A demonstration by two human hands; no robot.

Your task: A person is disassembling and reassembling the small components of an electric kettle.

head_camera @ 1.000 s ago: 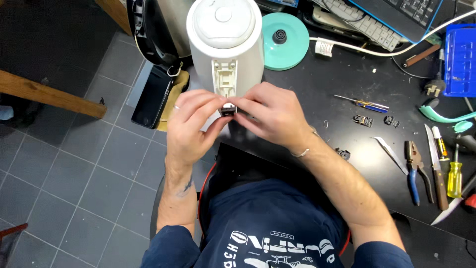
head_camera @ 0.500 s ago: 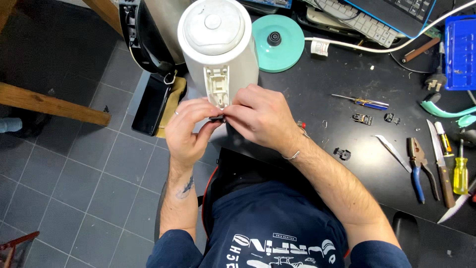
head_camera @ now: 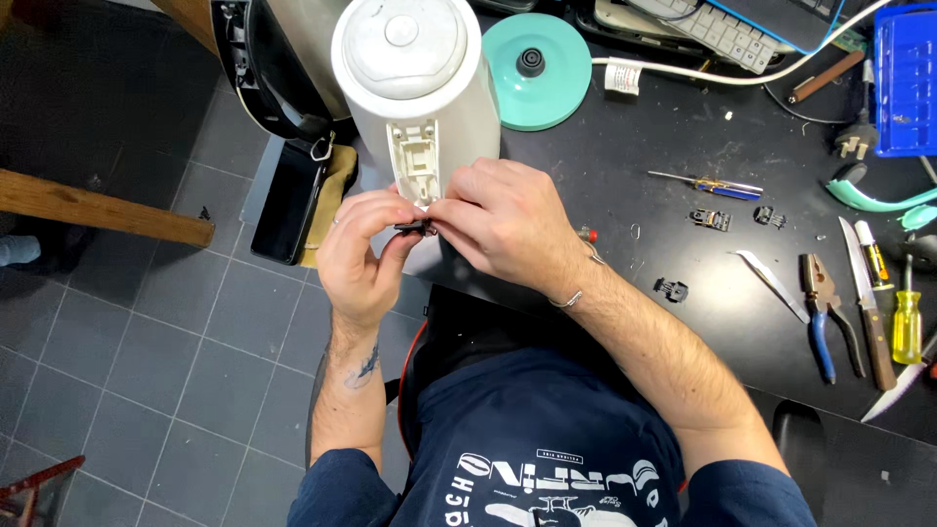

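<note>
A white electric kettle (head_camera: 415, 83) stands at the near edge of the black workbench (head_camera: 722, 312), its handle side with an open recess facing me. Both hands meet just below that recess. My left hand (head_camera: 359, 256) and my right hand (head_camera: 500, 222) pinch a small black part (head_camera: 414, 226) between their fingertips, close against the kettle's base. Most of the part is hidden by my fingers.
A teal kettle base (head_camera: 537, 70) with a white cord lies behind the kettle. To the right lie a small screwdriver (head_camera: 708, 183), several small black clips (head_camera: 672, 289), blue-handled pliers (head_camera: 822, 312), a knife, a yellow screwdriver (head_camera: 906, 322) and a blue box (head_camera: 903, 78). A dark bag (head_camera: 293, 200) sits on the tiled floor.
The view has shifted so the kettle sits further left and higher. My hands stay together on the small black part and have dropped slightly below the kettle's recess.
</note>
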